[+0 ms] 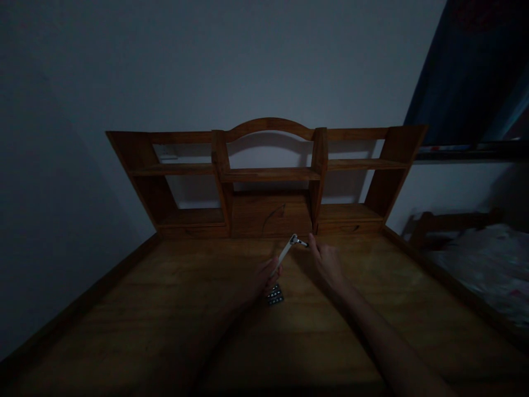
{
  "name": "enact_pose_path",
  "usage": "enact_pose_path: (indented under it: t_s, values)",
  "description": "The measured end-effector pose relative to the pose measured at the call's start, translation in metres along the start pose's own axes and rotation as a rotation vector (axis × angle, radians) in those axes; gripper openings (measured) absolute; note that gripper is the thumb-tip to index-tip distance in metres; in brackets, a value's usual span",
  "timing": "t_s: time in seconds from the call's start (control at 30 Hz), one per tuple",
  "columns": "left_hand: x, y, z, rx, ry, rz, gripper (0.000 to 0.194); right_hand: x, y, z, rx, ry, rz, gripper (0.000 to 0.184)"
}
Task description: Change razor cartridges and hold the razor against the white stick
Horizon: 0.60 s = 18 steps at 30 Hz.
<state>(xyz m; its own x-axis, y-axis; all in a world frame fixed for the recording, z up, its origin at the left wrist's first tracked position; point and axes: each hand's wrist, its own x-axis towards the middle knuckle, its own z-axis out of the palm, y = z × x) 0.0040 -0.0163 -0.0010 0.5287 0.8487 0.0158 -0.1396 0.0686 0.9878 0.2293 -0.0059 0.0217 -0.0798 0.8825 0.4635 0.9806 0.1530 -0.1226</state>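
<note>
Honestly, I have only the head view, and it is dim. My left hand (pixel 264 277) is closed around the lower end of a pale razor (pixel 286 252), held above the wooden desk (pixel 165 309) just in front of the hutch's middle drawer block (pixel 270 215). My right hand (pixel 326 263) reaches to the razor's head, fingertips touching or almost touching it; I cannot tell whether they actually pinch it. A small dark blade pack (pixel 275 294) lies on the desk just below my left hand, on the near side from the drawer block.

The razor's long axis runs diagonally: handle low and toward me on the left, head up and away to the right, pointing at the drawer block's lower right corner.

My worry is the head. In this light I judge the edges poorly, so my right fingertips could slide onto a blade and get cut. A loose left grip could also let the handle twist and drop the razor onto the pack.
</note>
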Motion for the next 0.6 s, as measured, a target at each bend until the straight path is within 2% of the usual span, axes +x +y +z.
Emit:
enact_pose_path:
  t_s: [0.1, 0.23, 0.37, 0.5, 0.6]
  values:
    - [0.0, 0.0, 0.0, -0.007, 0.028, -0.016, 0.045, 0.0, 0.002, 0.004, -0.078, -0.011, -0.053, 0.047]
    - [-0.002, 0.002, 0.003, 0.031, 0.079, -0.018, 0.046, -0.001, 0.001, 0.003, -0.118, 0.023, -0.052, 0.052]
    - [-0.003, 0.004, 0.005, 0.055, 0.089, -0.013, 0.047, -0.002, -0.005, -0.001, -0.173, -0.023, -0.124, 0.056]
    - [-0.002, 0.005, 0.006, 0.076, 0.126, 0.012, 0.048, -0.002, -0.008, 0.003, -0.207, -0.011, -0.079, 0.06]
    - [-0.002, 0.005, 0.007, 0.108, 0.139, 0.032, 0.049, -0.003, -0.007, 0.01, -0.147, 0.025, -0.059, 0.058]
